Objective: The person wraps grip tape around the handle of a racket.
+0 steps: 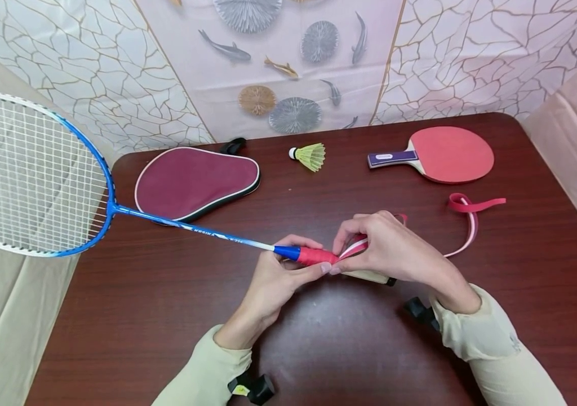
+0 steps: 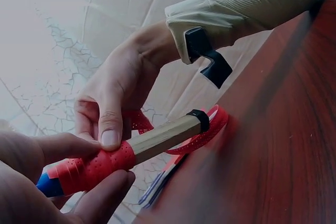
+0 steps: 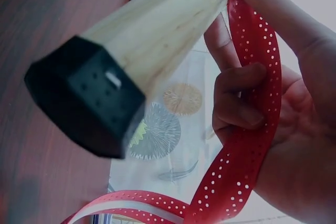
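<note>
From right wrist only: cap face [image 3: 86, 100]

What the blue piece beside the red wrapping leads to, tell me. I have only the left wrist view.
Observer: In the head view, it leads to a slim shaft ending in a white-strung racket head, far to the left.
Operator: Locate the loose end of the red tape for me.
Observer: It shows at the right of the head view, on the near side of the red paddle.
Operator: Now describe the end face of the black cap.
Observer: The right wrist view shows it: several small dark dots and one small pale mark.
</note>
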`<state>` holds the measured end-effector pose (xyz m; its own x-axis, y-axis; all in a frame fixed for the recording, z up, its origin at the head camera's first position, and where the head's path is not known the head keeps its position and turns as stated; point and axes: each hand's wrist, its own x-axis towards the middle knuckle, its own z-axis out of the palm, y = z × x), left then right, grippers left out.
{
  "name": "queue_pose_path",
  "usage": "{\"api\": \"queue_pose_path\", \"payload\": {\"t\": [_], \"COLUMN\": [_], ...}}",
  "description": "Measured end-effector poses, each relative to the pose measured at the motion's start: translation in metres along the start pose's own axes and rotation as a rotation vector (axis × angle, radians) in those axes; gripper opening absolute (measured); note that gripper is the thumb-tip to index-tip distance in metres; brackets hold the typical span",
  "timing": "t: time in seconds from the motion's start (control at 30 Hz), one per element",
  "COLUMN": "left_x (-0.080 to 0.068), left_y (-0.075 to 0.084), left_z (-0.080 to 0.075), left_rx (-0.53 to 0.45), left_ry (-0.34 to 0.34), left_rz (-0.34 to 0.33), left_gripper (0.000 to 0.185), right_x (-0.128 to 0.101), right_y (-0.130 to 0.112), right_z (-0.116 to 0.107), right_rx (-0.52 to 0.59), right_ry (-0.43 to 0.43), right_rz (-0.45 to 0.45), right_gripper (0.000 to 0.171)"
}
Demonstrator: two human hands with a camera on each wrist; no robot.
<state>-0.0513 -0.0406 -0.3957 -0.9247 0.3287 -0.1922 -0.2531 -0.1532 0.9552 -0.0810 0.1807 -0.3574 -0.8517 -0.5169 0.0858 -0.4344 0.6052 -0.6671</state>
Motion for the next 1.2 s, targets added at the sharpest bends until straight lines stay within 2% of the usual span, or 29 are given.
{"api": "queue_pose_path", "payload": {"t": [0.27,0.43,0.7,0.8,1.03,1.2], "left_x": [0.0,-0.001,-0.001,-0.001,-0.001,0.0], "left_y": [0.004,0.005,0.004,0.004,0.002,-0.002], "left_z": [-0.002,-0.002,-0.003,-0.001,0.005,0.005], "left_rx": [0.026,0.048,0.045,0.001,-0.178,-0.225], "left_ry": [0.007,-0.002,-0.027,-0.029,-0.004,0.004], "left_rz": [0.013,0.031,0.043,0.035,-0.03,-0.039], "left_gripper": [0.038,0.037,0.037,0.041,0.048,0.047], "right_x": [-0.003,-0.004,-0.004,-0.003,-0.001,0.0], "right_y": [0.001,0.003,0.002,0.003,0.005,0.004], "right_z": [-0.01,-0.012,-0.013,-0.012,-0.008,-0.005], "right_rx": [0.103,0.12,0.12,0.121,0.108,0.09], "right_ry": [-0.03,-0.029,-0.044,-0.039,-0.036,-0.039], "right_rz": [-0.046,-0.087,-0.075,-0.072,-0.054,-0.052], "right_gripper": [0.015,0.016,0.017,0.017,0.016,0.015]}}
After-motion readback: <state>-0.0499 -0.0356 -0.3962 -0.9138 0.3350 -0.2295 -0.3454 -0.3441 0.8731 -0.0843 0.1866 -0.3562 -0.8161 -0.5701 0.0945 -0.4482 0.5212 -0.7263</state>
